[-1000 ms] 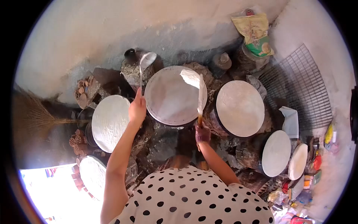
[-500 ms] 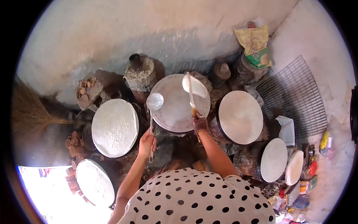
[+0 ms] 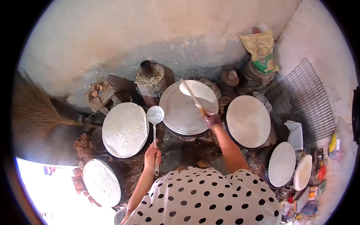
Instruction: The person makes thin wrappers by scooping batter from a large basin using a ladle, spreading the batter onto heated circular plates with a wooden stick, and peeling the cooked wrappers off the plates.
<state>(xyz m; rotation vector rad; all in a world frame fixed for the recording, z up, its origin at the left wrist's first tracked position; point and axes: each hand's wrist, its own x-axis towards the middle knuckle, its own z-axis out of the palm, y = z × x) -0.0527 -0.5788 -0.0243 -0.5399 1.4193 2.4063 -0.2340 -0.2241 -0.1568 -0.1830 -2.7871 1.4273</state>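
My left hand (image 3: 153,156) is closed around the long handle of a ladle (image 3: 155,114), whose bowl is coated in white batter and stands just left of the middle griddle (image 3: 183,120). In my right hand (image 3: 212,119), which wears a dark reddish glove, is a batter-coated wooden stick (image 3: 193,93) slanting up and left over that griddle. Beside and under the stick lies a wet white patch of batter (image 3: 200,89) at the griddle's far side. Whether the stick's far end touches the surface, I cannot tell.
Round white-topped griddles stand on both sides, one at left (image 3: 125,129) and one at right (image 3: 248,121), with others nearer me. Behind are a rough cylinder (image 3: 150,80) and a yellow-green sack (image 3: 262,50). A broom (image 3: 45,112) and a wire rack (image 3: 303,101) flank the stoves.
The batter patch on the middle griddle has spread wider. My stick has tilted further left, and the ladle has dropped slightly lower against the griddle. The whole view has shifted a little.
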